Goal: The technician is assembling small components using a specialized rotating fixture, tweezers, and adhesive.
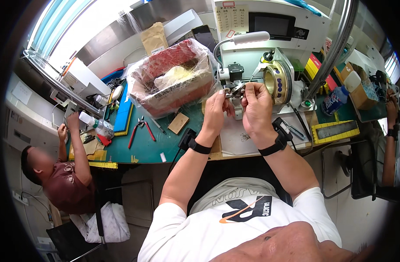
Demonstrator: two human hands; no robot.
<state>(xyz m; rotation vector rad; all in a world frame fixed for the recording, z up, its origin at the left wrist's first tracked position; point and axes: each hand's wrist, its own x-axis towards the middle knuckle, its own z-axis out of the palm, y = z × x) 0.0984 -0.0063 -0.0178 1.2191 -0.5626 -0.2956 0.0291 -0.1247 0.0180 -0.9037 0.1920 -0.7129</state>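
Note:
My left hand [216, 110] is raised at the front of a white bench machine [228, 48], its thumb and fingers pinched on something small and shiny that I cannot make out. Close by on the right, my right hand [257, 108] is also pinched, and its fingertips hide what they hold. Small metal parts of the machine [237, 89] lie between the two sets of fingertips. Just right of my right hand is a brass-coloured wheel [278, 81] with dark holes around it. A bendy lamp [251, 38] arches above. Each wrist wears a black strap with a small box.
A plastic-lined box [174, 94] holding pale thread-like strands stands left of the machine. Red-handled pliers [141, 131] and a small wooden block [178, 123] lie on the green bench [121, 153]. At right are a blue-labelled bottle [335, 101] and yellow-edged block [335, 131]. Other people work at both sides.

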